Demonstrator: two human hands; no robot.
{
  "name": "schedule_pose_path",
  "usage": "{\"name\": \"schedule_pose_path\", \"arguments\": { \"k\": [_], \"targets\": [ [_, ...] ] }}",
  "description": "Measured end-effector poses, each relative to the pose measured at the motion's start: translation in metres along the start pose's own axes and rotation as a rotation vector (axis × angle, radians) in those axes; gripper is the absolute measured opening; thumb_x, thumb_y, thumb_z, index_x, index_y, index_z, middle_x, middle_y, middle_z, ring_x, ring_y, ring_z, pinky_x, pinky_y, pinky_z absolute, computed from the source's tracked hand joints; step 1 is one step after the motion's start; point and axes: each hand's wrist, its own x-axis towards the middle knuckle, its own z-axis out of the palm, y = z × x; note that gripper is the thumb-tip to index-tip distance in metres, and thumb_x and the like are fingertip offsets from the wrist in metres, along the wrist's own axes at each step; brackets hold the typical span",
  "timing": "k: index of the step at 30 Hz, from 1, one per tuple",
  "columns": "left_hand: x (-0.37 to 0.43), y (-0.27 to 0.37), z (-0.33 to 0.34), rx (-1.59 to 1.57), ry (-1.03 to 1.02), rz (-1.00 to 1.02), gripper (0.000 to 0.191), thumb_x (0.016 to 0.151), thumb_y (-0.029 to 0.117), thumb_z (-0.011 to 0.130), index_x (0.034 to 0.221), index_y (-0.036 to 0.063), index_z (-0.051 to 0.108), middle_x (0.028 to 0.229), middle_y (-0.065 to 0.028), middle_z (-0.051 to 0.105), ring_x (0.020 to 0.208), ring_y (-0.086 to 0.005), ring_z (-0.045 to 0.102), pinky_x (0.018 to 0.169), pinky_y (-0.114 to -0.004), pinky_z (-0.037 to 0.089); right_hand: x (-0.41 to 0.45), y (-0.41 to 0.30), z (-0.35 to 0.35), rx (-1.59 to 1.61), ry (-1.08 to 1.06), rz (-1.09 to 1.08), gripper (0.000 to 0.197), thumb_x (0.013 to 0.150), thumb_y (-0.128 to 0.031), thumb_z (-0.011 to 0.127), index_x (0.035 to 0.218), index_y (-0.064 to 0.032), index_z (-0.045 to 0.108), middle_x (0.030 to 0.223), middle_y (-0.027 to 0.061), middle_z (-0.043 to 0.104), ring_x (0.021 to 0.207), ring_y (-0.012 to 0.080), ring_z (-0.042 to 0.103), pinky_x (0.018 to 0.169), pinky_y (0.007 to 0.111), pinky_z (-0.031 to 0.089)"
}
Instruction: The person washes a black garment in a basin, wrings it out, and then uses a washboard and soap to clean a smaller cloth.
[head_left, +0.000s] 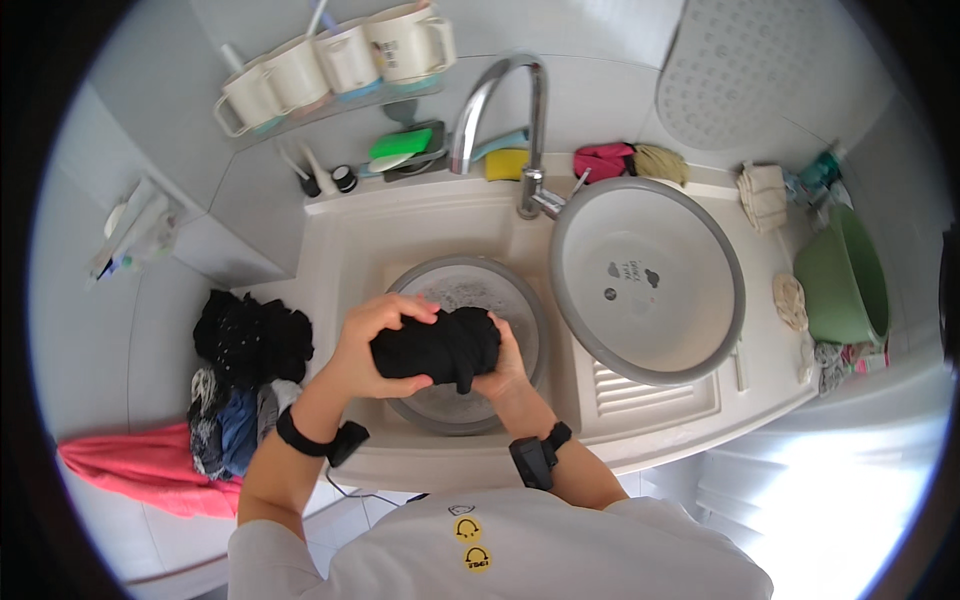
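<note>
A bunched black cloth (435, 349) is held between my two hands above a grey-rimmed wash basin (501, 274). My left hand (367, 352) grips its left end, thumb below and fingers over the top. Around the right end of the bundle curls my right hand (506, 364), its fingers partly hidden behind the cloth. A short flap of the fabric hangs from the lower edge. Suds or water show in the basin, which sits inside the cream sink (352, 247). Much of the basin is covered by my hands and the cloth.
A second grey-rimmed basin (637, 330) stands on the ribbed washboard (645, 394) at right. The chrome faucet (536, 135) rises behind. Dark clothes (251, 334) and a coral-red cloth (150, 457) lie at left. A green bucket (832, 277) is far right; mugs (300, 71) line a shelf.
</note>
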Motion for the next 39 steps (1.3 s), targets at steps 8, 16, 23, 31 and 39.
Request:
{"name": "schedule_pose_path", "arguments": {
  "k": [8,16,23,31,39],
  "targets": [
    [-0.011,-0.004,0.022,-0.320,0.600,-0.302,0.023,0.081,0.022,0.065,0.085,-0.0001,0.060,0.093,-0.0147,0.060,0.095,-0.0267,0.059,0.088,-0.039,0.045,-0.009,-0.003,0.009,-0.025,-0.005,-0.131,0.048,0.076,-0.026,0.071,0.118,-0.0101,0.053,0.113,0.0078,0.059,0.104,0.0247,0.057,0.091,0.042,0.047],
    [-0.050,-0.044,0.044,-0.912,1.200,-0.863,0.024,0.087,0.028,0.058,0.080,0.0057,0.056,0.082,-0.0117,0.062,0.081,-0.0241,0.061,0.079,-0.035,0.050,-0.019,-0.010,0.050,-0.585,-0.187,-0.666,0.021,0.072,0.002,0.067,0.087,-0.0058,0.054,0.105,0.0083,0.057,0.095,0.0215,0.058,0.082,0.036,0.049],
    [-0.071,-0.043,0.029,-1.126,0.978,-1.328,0.019,0.085,0.027,0.056,0.080,0.0086,0.055,0.077,-0.0097,0.059,0.071,-0.0218,0.061,0.069,-0.036,0.053,-0.034,0.012,0.084,-1.504,-0.550,-1.140,0.026,0.063,-0.003,0.071,0.069,-0.0041,0.046,0.100,0.0125,0.056,0.089,0.0269,0.056,0.078,0.037,0.045],
    [-0.073,-0.058,0.021,-1.003,0.548,-1.539,0.014,0.077,0.021,0.058,0.077,0.0071,0.057,0.073,-0.0072,0.057,0.061,-0.0191,0.058,0.054,-0.034,0.050,-0.032,0.029,0.090,-1.677,-0.724,-1.227,0.028,0.056,-0.006,0.073,0.068,-0.0072,0.049,0.093,0.0111,0.056,0.087,0.0350,0.057,0.068,0.042,0.049],
    [-0.062,-0.066,0.013,-0.537,0.066,-1.518,0.019,0.076,0.020,0.056,0.064,0.0049,0.058,0.066,-0.0037,0.055,0.058,-0.0140,0.049,0.053,-0.029,0.041,-0.036,0.052,0.081,-1.807,-0.736,-1.186,0.029,0.057,-0.007,0.073,0.067,-0.0071,0.047,0.090,0.0141,0.056,0.085,0.0362,0.057,0.072,0.045,0.050]
  ]
}}
